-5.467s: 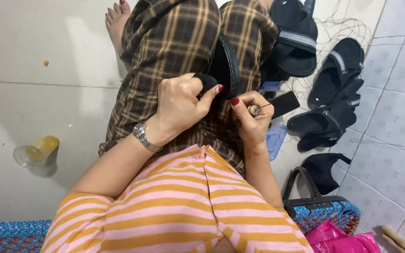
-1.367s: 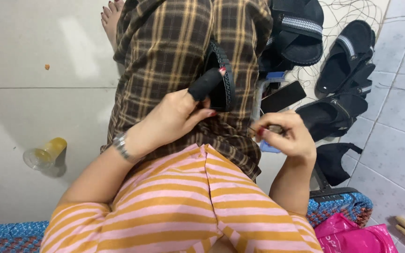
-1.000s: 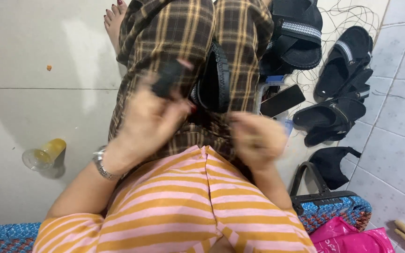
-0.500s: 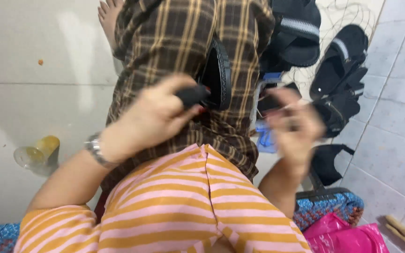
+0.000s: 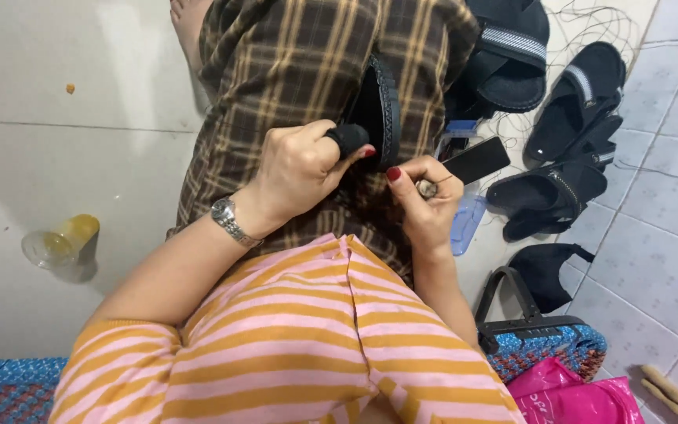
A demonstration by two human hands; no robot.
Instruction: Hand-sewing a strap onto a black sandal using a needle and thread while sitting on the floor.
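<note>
Both hands have drawn back together over the lap — left hand (image 5: 304,165) closed around the strap of the black sandal (image 5: 374,106) on the checked trousers (image 5: 292,63), right hand (image 5: 425,196) pinching a small needle-like tool (image 5: 427,188) beside it.

Half a second ago the right hand (image 5: 425,206) was out to the side over the sandals, well apart from the left hand (image 5: 300,169); now it is back beside the left, thumb close to the strap (image 5: 348,140), pinching a small metal piece (image 5: 427,189). The left hand, which a second ago was raised with the strap up over the lap, now holds it against the sole (image 5: 378,106).
</note>
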